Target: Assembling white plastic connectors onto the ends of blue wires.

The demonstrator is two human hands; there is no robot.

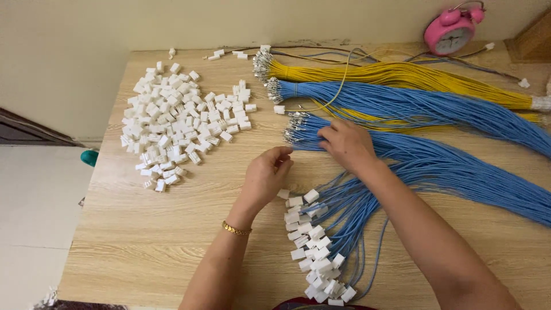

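Pale wall backs a wooden bench (172, 229) strewn with wiring work. Right hand (346, 143) rests on a blue wire bundle (436, 158), fingers curled at its terminal ends as if picking out one wire. Left hand (267, 175) hovers just beside, fingertips pinched; whether they hold anything I cannot tell. Finished blue wires with white connectors (318, 252) fan out below, and loose white housings (178, 123) sit well apart, so a housing would probably have to be fetched.

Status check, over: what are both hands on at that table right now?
Right hand on loose blue wire bundle. Left hand pinched beside it, contents hidden. Finished wires with white connectors just below.
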